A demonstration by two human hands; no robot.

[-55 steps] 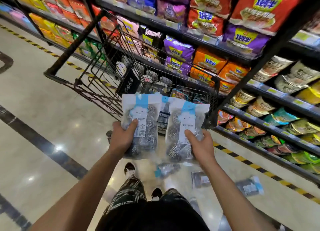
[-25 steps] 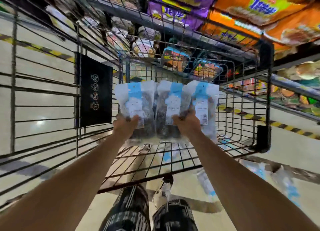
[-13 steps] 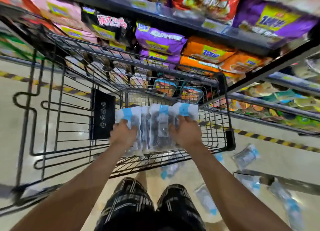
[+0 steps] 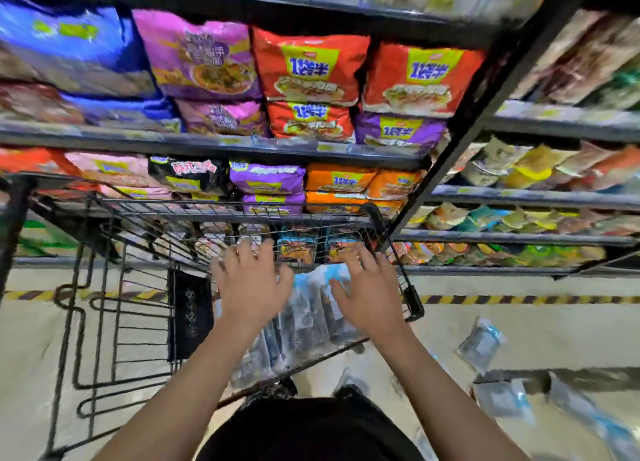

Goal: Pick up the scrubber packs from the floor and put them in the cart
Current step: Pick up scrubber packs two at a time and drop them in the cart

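Note:
The scrubber packs [image 4: 304, 315], clear bags with blue and white labels, lie on the wire floor of the black cart [image 4: 114, 325], below and between my hands. My left hand [image 4: 251, 284] hovers above them with fingers spread and holds nothing. My right hand [image 4: 367, 291] is likewise spread and empty, close to the cart's right wall. More scrubber packs lie on the floor to the right: one pack [image 4: 481, 346] near the striped line and another [image 4: 502, 400] closer to me. The view is blurred.
Shelves of noodle bags [image 4: 311, 76] rise right behind the cart. A black and yellow striped line [image 4: 519, 300] runs along the floor under the shelves. A black sign panel [image 4: 188, 315] hangs inside the cart's left part.
Both hands have let go of the scrubber packs, which now lie in the cart. The hands have lifted and opened, and the camera has tilted up.

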